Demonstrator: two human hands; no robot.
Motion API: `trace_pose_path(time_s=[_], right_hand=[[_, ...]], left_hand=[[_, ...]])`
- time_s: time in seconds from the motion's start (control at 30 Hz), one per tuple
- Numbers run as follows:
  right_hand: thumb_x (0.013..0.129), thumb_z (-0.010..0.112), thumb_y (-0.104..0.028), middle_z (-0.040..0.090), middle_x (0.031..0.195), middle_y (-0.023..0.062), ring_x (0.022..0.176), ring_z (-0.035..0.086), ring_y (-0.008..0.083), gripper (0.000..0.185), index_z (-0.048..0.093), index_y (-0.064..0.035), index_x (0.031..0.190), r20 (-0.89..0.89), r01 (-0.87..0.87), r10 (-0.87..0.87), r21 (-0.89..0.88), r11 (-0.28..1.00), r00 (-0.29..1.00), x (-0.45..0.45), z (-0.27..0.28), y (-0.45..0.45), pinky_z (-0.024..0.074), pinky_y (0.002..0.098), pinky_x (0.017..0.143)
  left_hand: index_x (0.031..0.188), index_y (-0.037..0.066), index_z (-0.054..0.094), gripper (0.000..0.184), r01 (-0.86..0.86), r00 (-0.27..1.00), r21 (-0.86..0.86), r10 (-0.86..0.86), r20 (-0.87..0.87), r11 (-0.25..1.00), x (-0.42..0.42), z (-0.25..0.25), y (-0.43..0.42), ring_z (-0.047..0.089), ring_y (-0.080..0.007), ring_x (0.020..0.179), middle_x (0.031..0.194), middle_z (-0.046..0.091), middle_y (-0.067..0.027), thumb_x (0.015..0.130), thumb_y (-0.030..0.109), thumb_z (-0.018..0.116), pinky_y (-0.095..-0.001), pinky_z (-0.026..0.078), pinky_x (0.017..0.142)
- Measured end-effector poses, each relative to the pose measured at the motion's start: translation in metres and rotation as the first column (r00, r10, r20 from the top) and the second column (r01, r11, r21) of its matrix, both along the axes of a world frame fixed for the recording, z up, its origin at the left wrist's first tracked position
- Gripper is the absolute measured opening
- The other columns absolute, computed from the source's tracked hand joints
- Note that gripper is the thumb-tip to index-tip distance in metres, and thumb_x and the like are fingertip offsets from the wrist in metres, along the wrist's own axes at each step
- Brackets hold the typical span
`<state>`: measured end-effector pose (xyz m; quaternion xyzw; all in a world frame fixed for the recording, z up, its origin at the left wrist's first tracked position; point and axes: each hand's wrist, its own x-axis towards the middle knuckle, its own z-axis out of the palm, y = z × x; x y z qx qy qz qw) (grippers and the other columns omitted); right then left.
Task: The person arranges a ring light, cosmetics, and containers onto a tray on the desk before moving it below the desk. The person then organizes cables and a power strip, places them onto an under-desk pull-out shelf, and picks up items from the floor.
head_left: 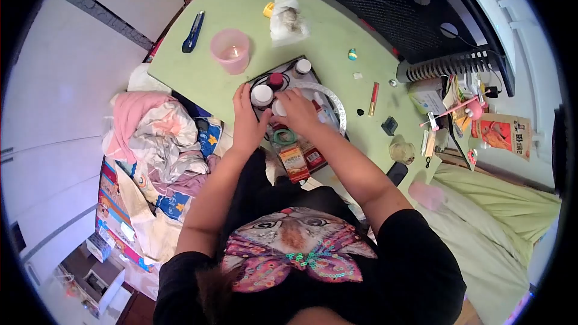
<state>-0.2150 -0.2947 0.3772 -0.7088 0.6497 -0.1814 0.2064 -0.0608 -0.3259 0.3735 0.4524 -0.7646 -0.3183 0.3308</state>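
Observation:
A shallow tray (301,66) on the green desk is filled with small containers and packets. My left hand (247,123) is at its left side, fingers stretched along a bottle with a wide white cap (261,95) and thumb apart; firm contact is not clear. My right hand (299,113) reaches into the middle, its fingers closed around a second white-capped bottle (279,108). Behind them are a dark red cap (276,80) and another white-capped bottle (302,67). Nearer my body lie a green ring-shaped roll (285,136) and an orange-and-white box (294,164).
A white curved ruler-like strip (341,105) rims the tray's right. Behind stand a pink cup (230,51), a blue box cutter (194,31) and a white plastic bag (288,21). A red tube (374,99) and glass jar (401,151) sit right. Crumpled cloth (162,138) is left.

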Motion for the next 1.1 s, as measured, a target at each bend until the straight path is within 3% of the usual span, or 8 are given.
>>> trace_pose_path(time_s=[0.2,0.33,0.43,0.57,0.73,0.87,0.97,1.1], right_hand=[[0.066,0.069,-0.025,0.051,0.103,0.015,0.094,0.05,0.0311,0.049,0.05,-0.0029,0.105,0.171,0.487,-0.456,-0.259,0.834,0.873,-0.078,0.001,0.024,0.0399,0.0377,0.083],[0.071,0.065,-0.027,0.054,0.099,0.0173,0.094,0.051,0.0336,0.038,0.052,-0.0015,0.096,-0.272,0.735,-0.756,-0.196,0.649,0.595,-0.173,-0.034,0.06,0.0422,0.0406,0.079],[0.071,0.063,-0.03,0.057,0.092,0.0168,0.086,0.054,0.0351,0.043,0.048,-0.0025,0.102,-0.444,0.728,-0.602,0.199,0.656,0.663,-0.231,-0.101,0.088,0.0441,0.0416,0.075],[0.07,0.062,-0.03,0.059,0.09,0.0169,0.086,0.056,0.0341,0.044,0.049,-0.0026,0.101,-0.427,0.737,-0.608,0.28,0.615,0.67,-0.216,-0.082,0.079,0.0446,0.0411,0.074],[0.07,0.059,-0.027,0.061,0.085,0.0175,0.082,0.057,0.0352,0.03,0.057,-0.0027,0.088,-0.26,0.743,-0.708,0.06,0.667,0.657,-0.216,-0.086,0.078,0.0448,0.0417,0.073],[0.071,0.06,-0.023,0.062,0.076,0.0101,0.071,0.059,0.0267,0.025,0.059,-0.0025,0.085,-0.278,0.674,-0.619,0.191,0.713,0.734,-0.215,-0.063,0.068,0.0454,0.0353,0.067],[0.072,0.063,-0.016,0.058,0.069,0.0024,0.064,0.052,0.0086,0.021,0.062,-0.0043,0.089,0.285,0.617,-0.667,0.255,0.745,0.688,-0.215,-0.05,0.066,0.0427,0.0231,0.061],[0.076,0.061,-0.015,0.054,0.067,-0.0014,0.062,0.048,0.0066,0.015,0.062,-0.0035,0.086,0.442,0.423,-0.408,0.07,0.904,0.799,-0.161,0.029,0.041,0.0406,0.0215,0.058]], left_hand=[[0.128,0.001,0.022,0.064,-0.041,0.999,0.126,0.043,-0.02,0.991,0.03,-0.007,0.028,0.038,-0.0288,0.111,0.125,0.03,-0.0164,0.077,0.012,0.06,-0.0369,0.037,0.089],[0.126,-0.002,0.024,0.065,-0.017,0.994,0.306,0.048,-0.095,0.952,0.033,-0.009,0.049,0.044,-0.0299,0.101,0.117,0.035,-0.0192,0.076,0.015,0.062,-0.0355,0.038,0.085],[0.12,-0.002,0.034,0.06,-0.047,0.999,0.373,0.051,-0.001,0.927,0.032,-0.008,0.06,0.054,-0.0209,0.065,0.096,0.05,-0.0138,0.074,0.019,0.065,-0.0306,0.045,0.058],[0.107,-0.001,0.045,0.043,0.022,0.993,0.435,-0.07,0.095,0.9,0.03,-0.016,0.062,0.054,-0.0227,0.055,0.07,0.055,-0.0109,0.075,0.02,0.064,-0.0314,0.044,0.053],[0.085,0.0,0.055,0.02,-0.044,0.999,0.438,0.04,0.017,0.898,0.01,-0.031,0.056,0.058,-0.0267,0.059,0.063,0.058,-0.0134,0.077,0.018,0.059,-0.0341,0.044,0.053],[0.083,0.001,0.055,0.018,0.029,1.0,0.417,-0.027,-0.011,0.908,0.001,-0.064,0.055,0.057,-0.0166,0.052,0.062,0.059,-0.0078,0.082,0.019,0.055,-0.0297,0.043,0.049],[0.079,0.0,0.057,0.026,-0.012,0.989,0.475,-0.06,0.135,0.88,-0.006,-0.06,0.049,0.058,-0.0303,0.064,0.069,0.06,-0.0152,0.076,0.026,0.061,-0.039,0.045,0.058],[0.076,0.0,0.055,0.026,0.008,0.986,0.35,-0.067,0.155,0.937,-0.007,-0.049,0.044,0.058,-0.0219,0.054,0.061,0.058,-0.0112,0.071,0.023,0.067,-0.0334,0.044,0.051]])
